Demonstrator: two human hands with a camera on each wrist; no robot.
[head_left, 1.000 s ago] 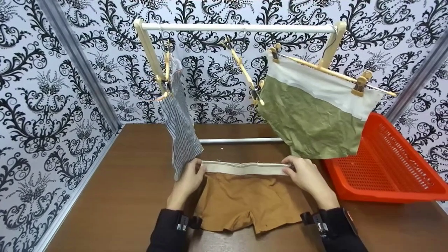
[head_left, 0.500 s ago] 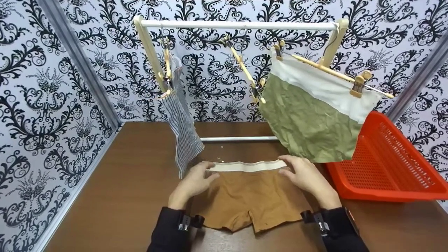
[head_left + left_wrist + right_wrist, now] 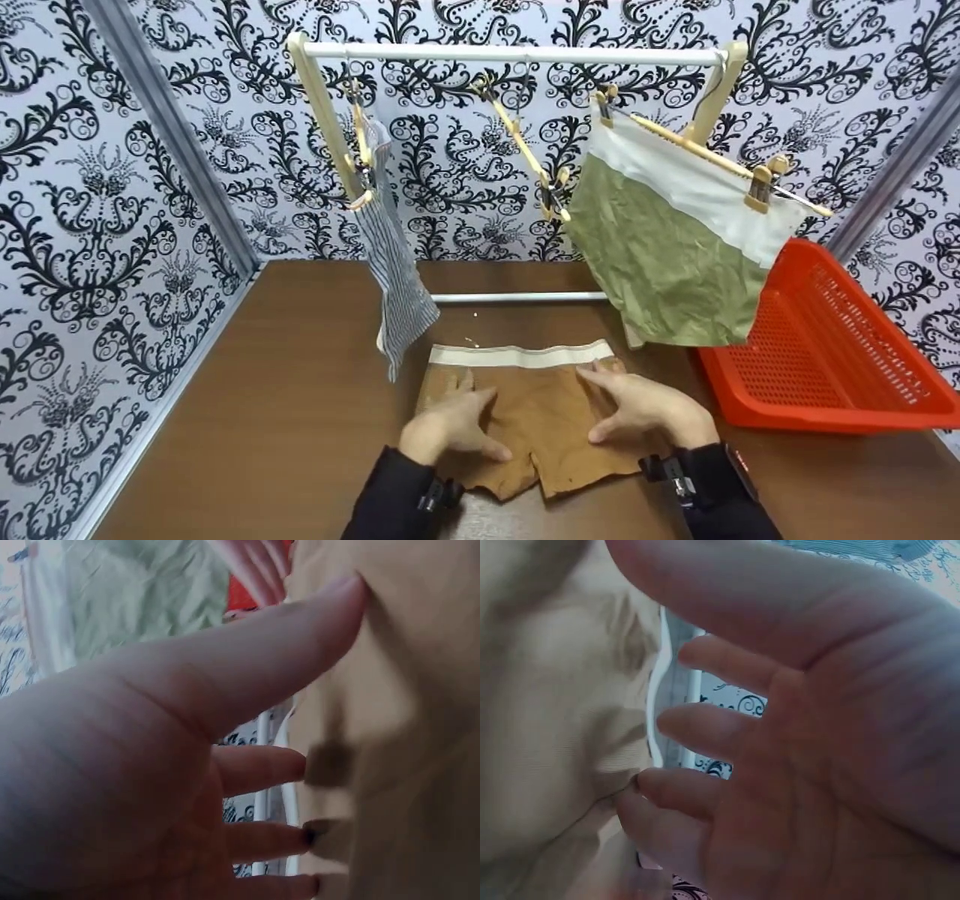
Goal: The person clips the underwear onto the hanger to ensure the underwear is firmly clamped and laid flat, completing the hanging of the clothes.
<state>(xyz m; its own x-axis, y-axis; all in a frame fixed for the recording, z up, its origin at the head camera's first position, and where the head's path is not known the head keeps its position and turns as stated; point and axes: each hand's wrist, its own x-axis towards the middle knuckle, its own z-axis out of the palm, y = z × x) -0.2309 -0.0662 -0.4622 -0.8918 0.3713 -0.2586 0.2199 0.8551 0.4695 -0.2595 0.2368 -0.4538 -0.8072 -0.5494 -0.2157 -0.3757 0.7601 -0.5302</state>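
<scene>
Brown shorts (image 3: 536, 405) with a cream waistband (image 3: 521, 356) lie spread on the table, waistband toward the rack. My left hand (image 3: 454, 424) is over their left half, fingers spread and thumb apart; in the left wrist view its fingertips (image 3: 289, 765) meet or nearly meet the brown cloth (image 3: 420, 727). On the right half is my right hand (image 3: 641, 405), its fingers loosely extended. The right wrist view has its fingertips (image 3: 671, 724) by the cloth (image 3: 562, 727) near the waistband edge. Neither hand grips anything.
A white-barred rack (image 3: 517, 52) stands behind, with a striped garment (image 3: 397, 270) on the left hanger, a bare clip hanger (image 3: 521, 146) in the middle and green shorts (image 3: 667, 247) clipped at right. A red basket (image 3: 832, 416) sits at the right on the brown table (image 3: 225, 420).
Both hands have let go of the waistband ends and moved down onto the brown cloth, the left hand also inward. The green shorts have swung slightly.
</scene>
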